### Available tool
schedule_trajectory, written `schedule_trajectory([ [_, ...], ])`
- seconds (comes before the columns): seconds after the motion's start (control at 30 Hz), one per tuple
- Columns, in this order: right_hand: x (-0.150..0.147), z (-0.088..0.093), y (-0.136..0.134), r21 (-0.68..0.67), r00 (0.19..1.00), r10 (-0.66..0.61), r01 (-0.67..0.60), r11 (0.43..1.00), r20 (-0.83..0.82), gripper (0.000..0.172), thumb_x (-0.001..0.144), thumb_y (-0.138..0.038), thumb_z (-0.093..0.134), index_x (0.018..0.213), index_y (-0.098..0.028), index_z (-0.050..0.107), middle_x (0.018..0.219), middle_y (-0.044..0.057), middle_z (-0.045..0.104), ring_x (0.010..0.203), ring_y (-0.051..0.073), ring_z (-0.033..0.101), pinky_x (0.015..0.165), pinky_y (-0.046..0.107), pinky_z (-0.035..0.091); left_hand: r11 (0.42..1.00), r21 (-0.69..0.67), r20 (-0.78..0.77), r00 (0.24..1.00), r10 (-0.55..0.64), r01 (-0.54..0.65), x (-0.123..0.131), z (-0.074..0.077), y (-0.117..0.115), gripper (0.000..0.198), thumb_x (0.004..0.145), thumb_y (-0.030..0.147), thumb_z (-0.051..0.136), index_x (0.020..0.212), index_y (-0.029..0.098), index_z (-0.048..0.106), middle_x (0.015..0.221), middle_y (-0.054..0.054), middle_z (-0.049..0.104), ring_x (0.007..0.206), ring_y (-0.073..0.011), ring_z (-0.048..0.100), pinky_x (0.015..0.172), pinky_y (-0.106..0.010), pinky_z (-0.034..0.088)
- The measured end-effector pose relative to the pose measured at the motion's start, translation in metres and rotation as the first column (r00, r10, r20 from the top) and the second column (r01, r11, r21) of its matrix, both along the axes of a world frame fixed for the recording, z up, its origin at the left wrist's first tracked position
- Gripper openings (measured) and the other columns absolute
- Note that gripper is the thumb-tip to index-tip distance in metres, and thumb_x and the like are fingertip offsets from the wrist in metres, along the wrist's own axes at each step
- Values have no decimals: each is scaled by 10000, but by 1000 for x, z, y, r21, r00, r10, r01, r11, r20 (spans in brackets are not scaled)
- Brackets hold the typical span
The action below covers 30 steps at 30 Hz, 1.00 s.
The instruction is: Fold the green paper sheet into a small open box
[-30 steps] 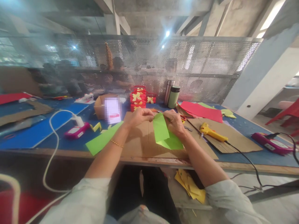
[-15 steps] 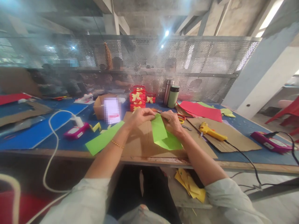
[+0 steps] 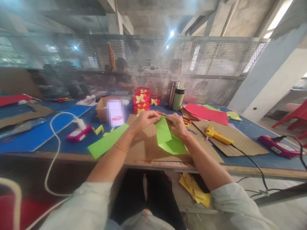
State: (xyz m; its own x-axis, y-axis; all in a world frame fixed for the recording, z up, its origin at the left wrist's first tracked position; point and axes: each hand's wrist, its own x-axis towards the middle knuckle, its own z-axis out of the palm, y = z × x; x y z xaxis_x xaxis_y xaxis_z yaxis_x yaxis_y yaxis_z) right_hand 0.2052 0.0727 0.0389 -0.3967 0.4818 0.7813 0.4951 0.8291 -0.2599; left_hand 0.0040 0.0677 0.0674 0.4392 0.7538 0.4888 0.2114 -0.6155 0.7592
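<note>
While the left hand pinches the green sheet at its top edge, the right hand is clamped on the same edge, just beside. Sheet is over the cardboard. Scissors: far right part of cardboard, partly hidden by right hand. Glue gun: right of cardboard. Green strip: left of it. Red boxes: beyond it, on desk.

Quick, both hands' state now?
Left hand: closed, pinching the green sheet near its top edge.
Right hand: closed, holding the same sheet, opposite side.
</note>
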Motion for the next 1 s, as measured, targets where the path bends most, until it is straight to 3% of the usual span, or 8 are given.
schedule_trajectory([
  [0.27, -3, 3, -5, -37, 999, 22, -20, 999, 41, 409, 973, -351, 455, 591, -209, 421, 527, -17, 446, 547, 134, 447, 689, 306, 336, 999, 20, 12, 999, 47, -47, 2, -7, 8, 196, 803, 334, 699, 722, 160, 657, 681, -1, 622, 657, -118, 540, 656, -271, 434],
  [0.47, -1, 2, -2, 0, 998, 7, -7, 1000, 62, 393, 964, -321, 445, 589, -208, 407, 532, -19, 454, 542, 123, 420, 677, 303, 320, 1000, -5, -23, 999, 27, -27, 1, -1, 3, 283, 829, 433, 693, 763, 159, 670, 723, -18, 649, 690, -129, 562, 685, -274, 446],
  [0.63, -2, -5, 4, 48, 988, -37, 31, 998, 151, 349, 908, -254, 524, 574, -199, 441, 516, -24, 467, 528, 114, 383, 672, 310, 283, 999, 49, -89, 996, 20, -16, 0, 0, 1, 394, 886, 540, 597, 812, 158, 659, 765, -29, 634, 727, -145, 567, 695, -282, 447],
  [0.8, -6, -7, -1, 38, 962, -64, 56, 998, 267, 298, 899, -182, 515, 606, -182, 565, 516, -15, 522, 517, 114, 391, 707, 315, 289, 997, 81, -174, 985, 16, -2, 1, -2, 0, 95, 773, 232, 620, 824, 157, 648, 797, -19, 643, 714, -134, 560, 708, -284, 474],
  [0.9, -8, -5, -7, 13, 925, -108, 111, 994, 363, 292, 907, -184, 510, 643, -169, 633, 528, -5, 559, 517, 110, 386, 722, 316, 275, 995, 73, -239, 968, 81, -65, 2, -3, 0, 156, 680, 108, 553, 787, 152, 657, 780, -24, 666, 715, -140, 579, 706, -285, 485],
  [1.0, -9, -2, -12, -17, 877, -145, 172, 985, 459, 267, 915, -175, 501, 745, -152, 706, 565, 13, 617, 524, 112, 405, 724, 317, 254, 988, 69, -333, 930, 154, -139, 3, -5, -2, 178, 672, 87, 553, 782, 141, 682, 778, -32, 693, 720, -141, 596, 703, -275, 480],
])
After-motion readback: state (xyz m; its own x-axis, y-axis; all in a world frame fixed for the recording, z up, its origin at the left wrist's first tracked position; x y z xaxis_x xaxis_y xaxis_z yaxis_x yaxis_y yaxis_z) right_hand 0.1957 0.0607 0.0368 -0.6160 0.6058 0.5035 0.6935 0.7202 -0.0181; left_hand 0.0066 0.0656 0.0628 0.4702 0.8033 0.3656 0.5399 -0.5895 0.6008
